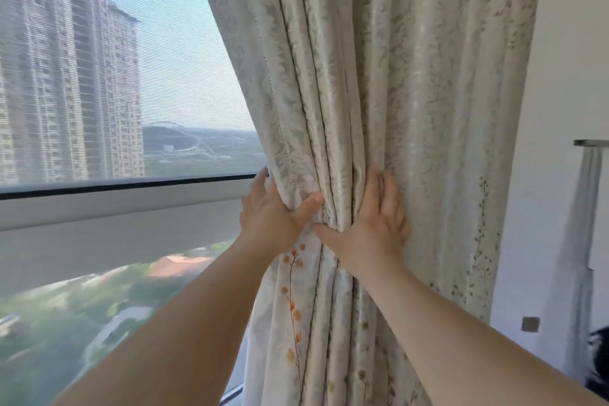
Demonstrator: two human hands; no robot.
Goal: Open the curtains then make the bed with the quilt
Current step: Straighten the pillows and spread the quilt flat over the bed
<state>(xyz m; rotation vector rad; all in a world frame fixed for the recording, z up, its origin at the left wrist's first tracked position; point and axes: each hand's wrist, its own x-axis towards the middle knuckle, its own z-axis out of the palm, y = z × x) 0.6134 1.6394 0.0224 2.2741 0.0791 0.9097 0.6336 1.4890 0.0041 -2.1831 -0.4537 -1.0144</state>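
A wide window point(99, 92) with a fine mesh screen fills the space to the left of both hands, showing tall apartment towers point(66, 76) and green ground far below. The curtain point(395, 76), pale cream with a leafy pattern and small orange sprigs low down, hangs gathered into a thick bundle of vertical folds; its long axis runs top to bottom, leaning slightly so the top sits left of where it is pinched. A white wall point(566, 59) lies to the right of the hands. The left hand point(270, 217) wraps around the bundle's window-side edge, fingers behind the cloth and thumb pressed across the front. The right hand point(372, 224) lies flat against the folds just beside it, fingers spread upward, thumb pointing toward the left thumb, nearly touching.
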